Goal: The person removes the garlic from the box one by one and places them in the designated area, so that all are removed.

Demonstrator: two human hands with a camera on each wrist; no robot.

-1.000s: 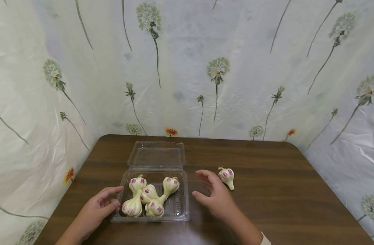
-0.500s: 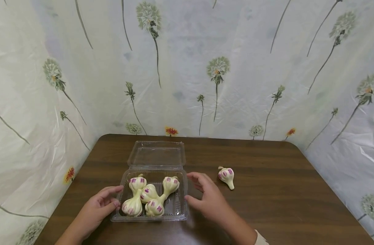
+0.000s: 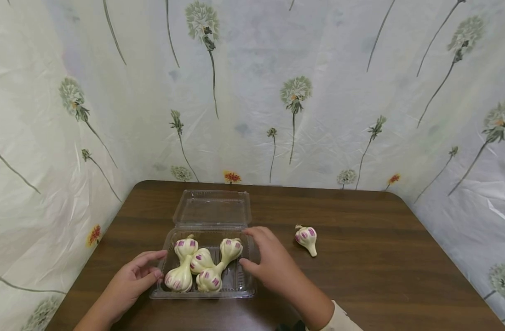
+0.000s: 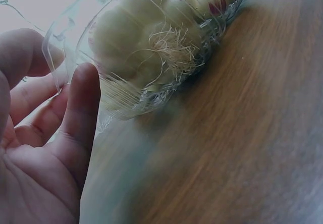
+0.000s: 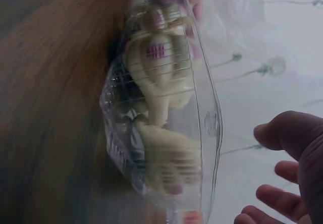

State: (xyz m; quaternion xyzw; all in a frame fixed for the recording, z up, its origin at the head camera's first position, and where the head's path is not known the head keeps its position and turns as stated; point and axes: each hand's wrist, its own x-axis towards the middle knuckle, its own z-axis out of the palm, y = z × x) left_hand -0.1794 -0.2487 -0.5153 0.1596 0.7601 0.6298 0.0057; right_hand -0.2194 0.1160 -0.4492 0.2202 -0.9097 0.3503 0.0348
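Note:
A clear plastic clamshell container (image 3: 203,296) stands on the table with its lid (image 3: 211,209) folded back. Several white garlic bulbs (image 3: 179,278) with purple marks lie in it; one shows its roots through the wall in the left wrist view. My left hand (image 3: 130,280) holds the container's left rim, thumb (image 4: 85,85) on the near side and fingers behind. Over the right rim in the head view is my right hand (image 3: 271,262), thumb and fingers spread with nothing between them. The right wrist view shows this hand (image 5: 298,178) apart from the container wall.
One more garlic bulb (image 3: 306,237) lies on the brown wooden table (image 3: 381,266), to the right of my right hand. A pale curtain (image 3: 244,92) printed with dandelions hangs behind the table and along both sides.
My right hand has moved left, from beside the loose garlic bulb to over the container's right rim. My left hand, the container and the bulbs have stayed in place.

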